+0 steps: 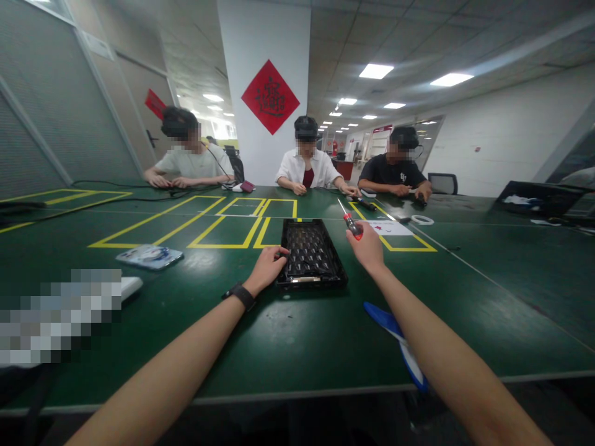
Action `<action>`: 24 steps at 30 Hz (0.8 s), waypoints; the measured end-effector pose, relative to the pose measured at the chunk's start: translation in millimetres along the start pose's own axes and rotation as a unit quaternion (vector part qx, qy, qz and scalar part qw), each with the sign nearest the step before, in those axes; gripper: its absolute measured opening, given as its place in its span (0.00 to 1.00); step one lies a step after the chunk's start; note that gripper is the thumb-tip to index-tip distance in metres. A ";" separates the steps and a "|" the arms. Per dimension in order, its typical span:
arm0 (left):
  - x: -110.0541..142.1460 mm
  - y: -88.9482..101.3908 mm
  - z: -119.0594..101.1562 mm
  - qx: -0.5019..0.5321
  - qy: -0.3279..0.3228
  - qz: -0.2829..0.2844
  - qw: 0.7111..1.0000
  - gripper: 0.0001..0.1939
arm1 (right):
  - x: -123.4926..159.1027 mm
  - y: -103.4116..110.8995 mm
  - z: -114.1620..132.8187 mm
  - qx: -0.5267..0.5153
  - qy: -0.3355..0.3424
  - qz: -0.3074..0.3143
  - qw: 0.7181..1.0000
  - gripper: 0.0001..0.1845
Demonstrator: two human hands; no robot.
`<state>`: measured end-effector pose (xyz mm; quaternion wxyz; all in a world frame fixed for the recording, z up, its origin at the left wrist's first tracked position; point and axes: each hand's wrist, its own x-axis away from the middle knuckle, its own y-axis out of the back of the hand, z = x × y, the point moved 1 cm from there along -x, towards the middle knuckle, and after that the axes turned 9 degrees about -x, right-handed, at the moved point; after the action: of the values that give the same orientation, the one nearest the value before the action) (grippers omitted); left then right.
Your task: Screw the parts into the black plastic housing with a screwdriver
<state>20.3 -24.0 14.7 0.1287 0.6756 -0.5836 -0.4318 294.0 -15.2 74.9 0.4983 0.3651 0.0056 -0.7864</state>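
A black flat device with a ribbed top (310, 253) lies on the green table (288, 334) in front of me. My left hand (267, 267) rests at its left edge, fingers curled against the side, with a dark band on the wrist. My right hand (368, 248) is closed round a screwdriver with a red handle (352, 224), whose shaft points up and to the far left, held above the table to the right of the device.
Yellow tape rectangles (223, 229) mark the table beyond the device. A printed card (149, 256) lies to the left, a blue and white object (400, 344) under my right forearm, a white sheet (390, 228) and tape ring (422, 219) far right. Three people sit at the far side.
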 end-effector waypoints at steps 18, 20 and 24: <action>11.3 17.2 -37.6 0.154 -0.064 0.025 0.986 0.17 | 46.4 -46.4 40.8 -0.617 -0.312 0.209 0.691 0.10; 12.5 16.8 -38.0 0.166 -0.054 0.047 0.984 0.19 | 50.1 -49.8 42.7 -0.622 -0.300 0.201 0.695 0.14; 13.5 17.6 -37.2 0.154 -0.049 0.055 0.985 0.18 | 53.4 -51.5 45.6 -0.612 -0.274 0.175 0.721 0.14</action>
<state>34.9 -53.5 42.9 0.0175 0.6323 -0.6847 -0.3619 214.9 -47.9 59.1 0.7219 -0.2563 0.2853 -0.5760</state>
